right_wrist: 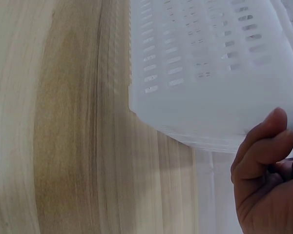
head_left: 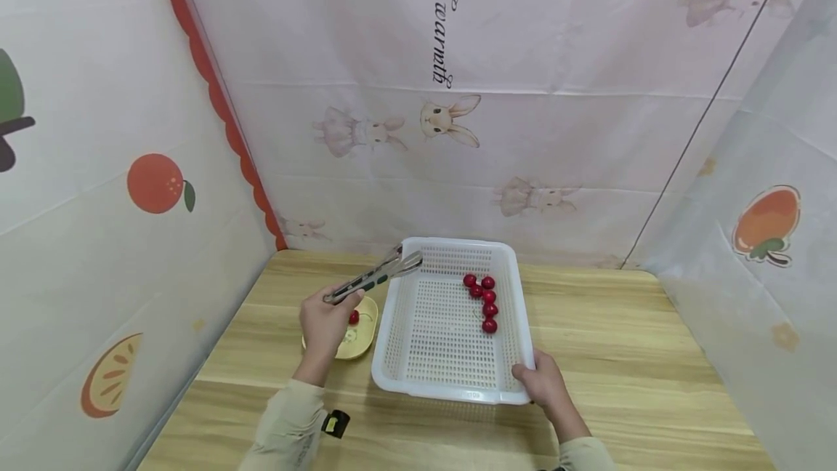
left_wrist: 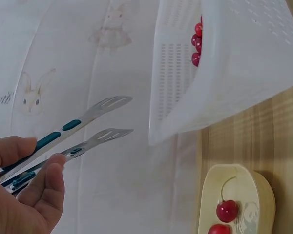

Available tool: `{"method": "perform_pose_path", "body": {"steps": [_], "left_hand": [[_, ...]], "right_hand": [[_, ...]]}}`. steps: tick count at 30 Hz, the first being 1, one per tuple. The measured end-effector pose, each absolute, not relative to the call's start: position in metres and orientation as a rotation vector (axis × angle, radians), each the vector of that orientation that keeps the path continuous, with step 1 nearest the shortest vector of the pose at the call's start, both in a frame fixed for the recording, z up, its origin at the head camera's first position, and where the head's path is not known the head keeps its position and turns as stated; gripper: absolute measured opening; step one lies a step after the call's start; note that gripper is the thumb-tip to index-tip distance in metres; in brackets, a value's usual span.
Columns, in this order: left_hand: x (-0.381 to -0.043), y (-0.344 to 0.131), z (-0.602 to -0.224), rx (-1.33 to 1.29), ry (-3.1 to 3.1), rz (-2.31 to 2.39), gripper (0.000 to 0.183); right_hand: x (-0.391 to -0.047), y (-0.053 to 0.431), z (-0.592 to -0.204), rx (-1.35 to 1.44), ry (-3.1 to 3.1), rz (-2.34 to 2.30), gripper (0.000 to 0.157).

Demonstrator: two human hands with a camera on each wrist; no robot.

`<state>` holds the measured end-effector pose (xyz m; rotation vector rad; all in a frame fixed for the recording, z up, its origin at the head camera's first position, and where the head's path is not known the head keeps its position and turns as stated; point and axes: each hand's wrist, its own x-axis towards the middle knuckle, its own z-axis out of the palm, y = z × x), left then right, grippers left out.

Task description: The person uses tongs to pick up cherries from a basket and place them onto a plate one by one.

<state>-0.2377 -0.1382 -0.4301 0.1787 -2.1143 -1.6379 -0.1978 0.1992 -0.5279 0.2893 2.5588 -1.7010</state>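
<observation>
1. I have the metal tongs [left_wrist: 50, 138] pinched between the thumb and fingers of the left hand [head_left: 322, 325], pointing forward and to its right. The tips stand apart with nothing between them. An uneven squeeze on round, glossy fruit could shoot it out sideways.
2. The cherries [head_left: 489, 297], at least six, lie in a bent cluster inside the basket [head_left: 438, 388], ahead of the right hand [head_left: 541, 381] and slightly to its left. They sit so close that a clumsy tip could scatter the neighbours or bruise one.
3. That white basket stands between the hands; my right hand grips its near corner, thumb over the rim. I cannot tell whether that side is raised, but a tilt could set the fruit rolling. Tips brought in too low could snag the rim.
4. Just right of the left hand, partly hidden by it, a yellow dish [head_left: 356, 352] holds two visible cherries. A sagging wrist could knock it.
5. Beneath everything is the wood-grain counter [head_left: 621, 340]; a loosened right hand could let the basket slide there.
</observation>
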Motion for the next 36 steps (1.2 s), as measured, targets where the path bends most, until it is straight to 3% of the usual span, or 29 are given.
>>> {"method": "perform_pose_path", "body": {"steps": [23, 36], "left_hand": [[-0.272, -0.092, -0.427, 0.132, -2.300, -1.588, 0.024], [-0.286, -0.069, -0.436, 0.198, -2.276, -1.682, 0.012]], "right_hand": [[-0.198, 0.198, -0.528, 0.296, 2.543, -1.696, 0.044], [-0.196, 0.199, -0.530, 0.284, 2.532, -1.747, 0.044]]}}
